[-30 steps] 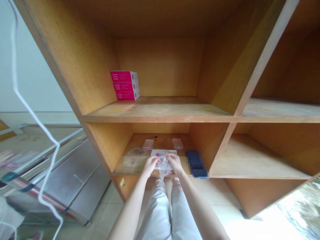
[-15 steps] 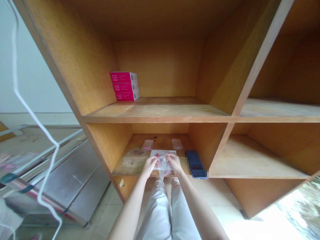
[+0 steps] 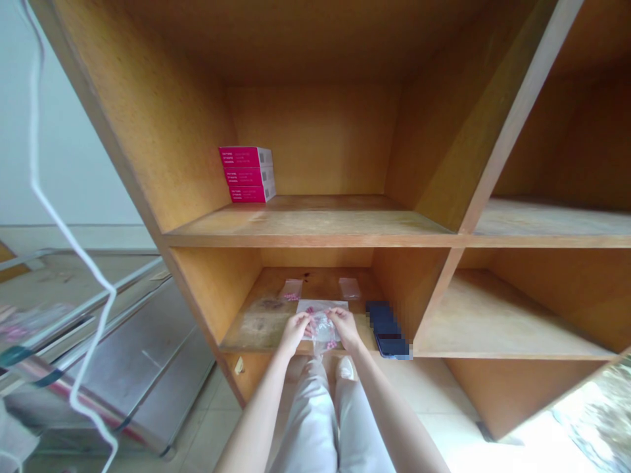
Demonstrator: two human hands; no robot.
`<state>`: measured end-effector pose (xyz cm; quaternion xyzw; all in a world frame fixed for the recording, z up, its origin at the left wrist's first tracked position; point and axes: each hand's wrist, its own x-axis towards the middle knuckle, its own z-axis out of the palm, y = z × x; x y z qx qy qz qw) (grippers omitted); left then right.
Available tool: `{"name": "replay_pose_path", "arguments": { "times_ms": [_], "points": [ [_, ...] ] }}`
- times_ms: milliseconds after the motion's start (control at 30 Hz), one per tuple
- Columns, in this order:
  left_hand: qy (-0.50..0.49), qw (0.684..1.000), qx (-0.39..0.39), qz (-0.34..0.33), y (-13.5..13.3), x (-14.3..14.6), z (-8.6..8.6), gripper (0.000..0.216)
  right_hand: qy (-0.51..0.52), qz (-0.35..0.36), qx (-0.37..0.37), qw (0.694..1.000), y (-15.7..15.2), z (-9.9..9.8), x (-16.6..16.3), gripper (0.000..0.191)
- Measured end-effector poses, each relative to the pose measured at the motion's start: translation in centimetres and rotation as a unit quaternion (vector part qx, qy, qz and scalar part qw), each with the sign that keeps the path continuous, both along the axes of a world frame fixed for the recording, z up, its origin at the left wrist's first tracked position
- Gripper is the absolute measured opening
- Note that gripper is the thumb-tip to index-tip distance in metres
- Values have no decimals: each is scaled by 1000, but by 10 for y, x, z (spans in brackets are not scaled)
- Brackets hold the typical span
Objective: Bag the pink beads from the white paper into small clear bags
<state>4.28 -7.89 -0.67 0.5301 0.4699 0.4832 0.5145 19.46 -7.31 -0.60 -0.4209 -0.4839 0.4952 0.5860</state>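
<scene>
Between my hands hangs a clear plastic bag (image 3: 323,326) with small pink pieces in its lower part. My left hand (image 3: 296,330) pinches its left side, and my right hand (image 3: 344,326) pinches its right side. Beneath them a white sheet (image 3: 340,304) lies on the lower shelf, partly covered by the hands, with small pink pieces (image 3: 309,310) by my left fingertips. Behind it on the left lies a small clear bag (image 3: 292,288) holding pink pieces. Another small clear bag (image 3: 350,288) lies behind on the right.
A dark blue, partly pixelated object (image 3: 387,328) lies at the shelf's right. Three stacked pink boxes (image 3: 245,175) stand on the upper shelf (image 3: 315,220). A white cable (image 3: 69,236) hangs at the left, before a metal-framed table (image 3: 128,348). The shelf's front edge is close below my hands.
The whole view has shifted slightly, so the shelves appear a little lower. Both hands keep their pinch on the clear bag, with hardly any movement.
</scene>
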Motion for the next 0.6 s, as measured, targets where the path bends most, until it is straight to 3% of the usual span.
{"name": "replay_pose_path", "arguments": {
  "times_ms": [433, 600],
  "points": [
    [2, 1000, -10, 3, 0, -2, -4, 33, 7, -8, -2, 1000, 1, 1, 0, 30],
    [34, 999, 36, 10, -4, -2, 1, 34, 53, -13, -11, 998, 6, -3, 0, 32]
  ]
}}
